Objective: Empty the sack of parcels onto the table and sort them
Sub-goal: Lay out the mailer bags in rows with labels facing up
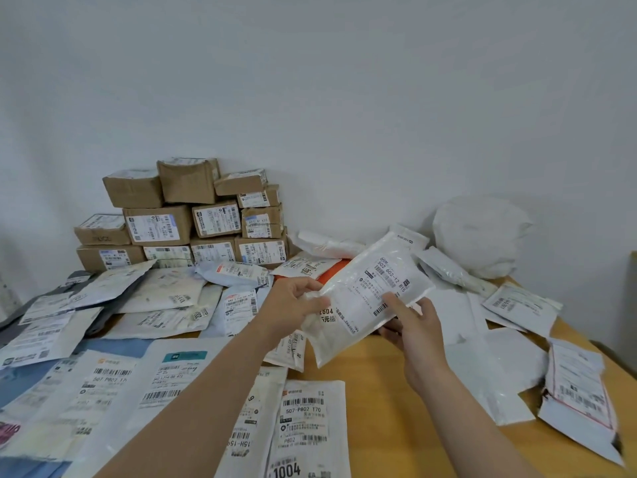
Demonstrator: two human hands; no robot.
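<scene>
I hold a white plastic mailer with a printed shipping label above the wooden table, tilted up to the right. My left hand grips its left edge and my right hand grips its lower right edge, thumb on the label. Flat mailers with labels cover the table's left and near side. Cardboard boxes are stacked against the wall at the back left. No sack shows clearly.
A bulging white bag leans on the wall at the back right. Loose white mailers and a red-edged parcel lie on the right. An orange parcel peeks out behind my hands. Bare wood shows near the middle front.
</scene>
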